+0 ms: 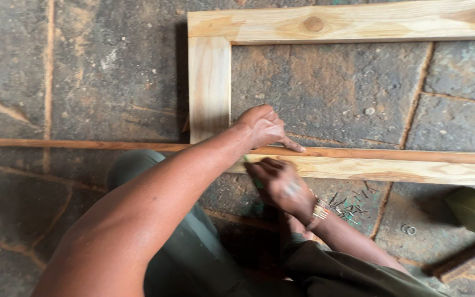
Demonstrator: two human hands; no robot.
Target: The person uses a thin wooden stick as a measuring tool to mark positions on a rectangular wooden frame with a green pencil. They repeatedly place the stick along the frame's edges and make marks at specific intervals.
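The strip (391,154) lay left to right along the frame's (210,82) near rail, just beyond both hands. Left hand (263,126) pressed it, index finger extended, others curled. Right hand (281,184), nearer, closed around a green tool (247,159), type unclear.

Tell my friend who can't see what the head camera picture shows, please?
Two hands press on a long thin wooden strip lying along a pale wooden frame on a stone floor. The left hand points a finger on the strip; the right hand holds something small and green. Loose nails lie nearby.
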